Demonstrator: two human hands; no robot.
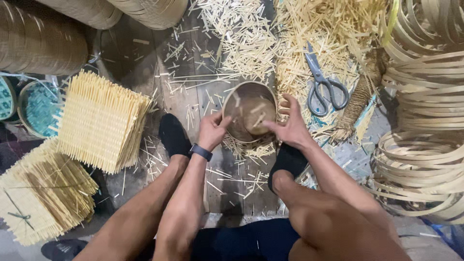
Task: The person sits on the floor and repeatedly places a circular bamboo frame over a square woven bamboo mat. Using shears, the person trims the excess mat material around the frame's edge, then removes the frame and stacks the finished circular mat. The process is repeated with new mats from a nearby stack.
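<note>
Fingers (218, 122) of both my left hand (211, 130) and right hand (290, 126) pinch the rim of the little round bowl mold (250, 112) between my feet on the floorboards (145, 63), and honestly it could tip if I squeeze unevenly.

The light is soft and fairly even, falling from above, with pale bamboo offcuts (251, 38) and stacked woven mats (101, 121) rendered brightest. The dark plank floor (140, 58) swallows detail, and the lower corners sink into shadow. Short, soft shadows sit under the legs and beside the mats. No strong glare appears. Focus is acceptable at centre, around the round bowl-shaped form (250, 112), but compression smears fine texture. The bamboo strip hoops (425, 96) bow outward with wide-angle distortion.
</note>
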